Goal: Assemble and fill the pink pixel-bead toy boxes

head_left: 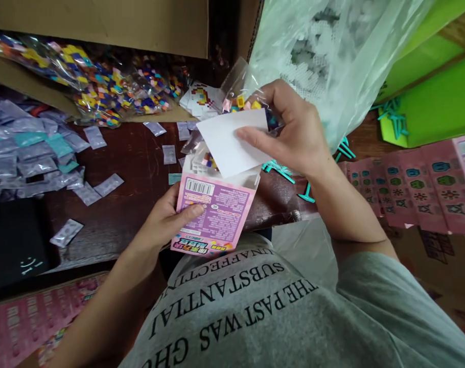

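My left hand [179,217] is closed around a pink and purple printed box [217,214], its thumb on the face with the barcode. The box's far end gapes, and bits of white pegboard and colored pieces show inside. Above that opening, my right hand [289,128] pinches a white card [236,143] with the thumb on top. Behind the card is a clear plastic bag of colored beads [240,102], and the fingers of the same hand are around it. How far the bag reaches into the box is hidden by the card.
Small lilac sachets [21,148] lie heaped at left. A carton [102,25] with bagged beads [113,87] stands behind. A clear bag of white pegboards [312,56] is at the back right. Turquoise plastic tools [280,170], pink box sheets [416,186] and a green bin [432,112] are rightward.
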Available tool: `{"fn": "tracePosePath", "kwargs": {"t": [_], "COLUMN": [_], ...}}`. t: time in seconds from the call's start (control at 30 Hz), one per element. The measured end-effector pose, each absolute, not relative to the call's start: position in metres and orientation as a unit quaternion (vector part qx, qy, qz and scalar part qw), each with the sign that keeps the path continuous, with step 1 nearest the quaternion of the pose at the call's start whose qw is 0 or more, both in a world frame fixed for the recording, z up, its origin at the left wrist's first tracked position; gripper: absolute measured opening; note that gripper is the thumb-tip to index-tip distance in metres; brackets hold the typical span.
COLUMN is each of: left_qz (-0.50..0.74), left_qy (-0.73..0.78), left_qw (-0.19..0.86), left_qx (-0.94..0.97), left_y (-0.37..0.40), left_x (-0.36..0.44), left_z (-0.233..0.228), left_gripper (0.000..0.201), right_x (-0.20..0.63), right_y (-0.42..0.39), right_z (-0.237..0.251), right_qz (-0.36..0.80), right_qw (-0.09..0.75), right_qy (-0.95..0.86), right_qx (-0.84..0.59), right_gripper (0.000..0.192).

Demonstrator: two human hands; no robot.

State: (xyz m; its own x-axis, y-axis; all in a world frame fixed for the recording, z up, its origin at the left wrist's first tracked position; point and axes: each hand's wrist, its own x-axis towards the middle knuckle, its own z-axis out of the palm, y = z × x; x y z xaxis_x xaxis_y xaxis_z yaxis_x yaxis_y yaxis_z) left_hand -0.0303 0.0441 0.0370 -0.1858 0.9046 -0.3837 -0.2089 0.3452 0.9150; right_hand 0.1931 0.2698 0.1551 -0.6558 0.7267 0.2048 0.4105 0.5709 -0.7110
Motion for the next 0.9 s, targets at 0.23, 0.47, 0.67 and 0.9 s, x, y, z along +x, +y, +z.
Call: {"fn": "tracePosePath", "kwargs": {"t": [0.23,0.47,0.67,0.9], "left_qz": [0.519,0.539,0.525,0.502], "left_qy": [0.596,0.603,0.612,0.578], "left_qw": [0.572,0.564,0.557,0.536], "left_qx": [0.219,0.167,0.202,0.356], "left_y": [0.05,0.056,0.054,0.038], "left_x": [-0.026,-0.021,-0.023,-0.031], "left_z": [0.037,0.04,0.047,0.057], "left_gripper": [0.063,0.062,0.062,0.047], "right_x": [0.196,0.199,0.216,0.216], "right_y": [0.245,0.216,0.207,0.239], "right_z": [0.14,0.132,0.162,0.175], "right_qz": [0.2,0.255,0.297,0.423], "right_qw": [0.343,0.192,0.247,0.227], "right_qy": [-0.861,-0.925,-0.909,-0.847], "right_qx": [-0.318,-0.206,-0.159,-0.228], "right_gripper": [0.042,0.028,0.013,0.043]}}
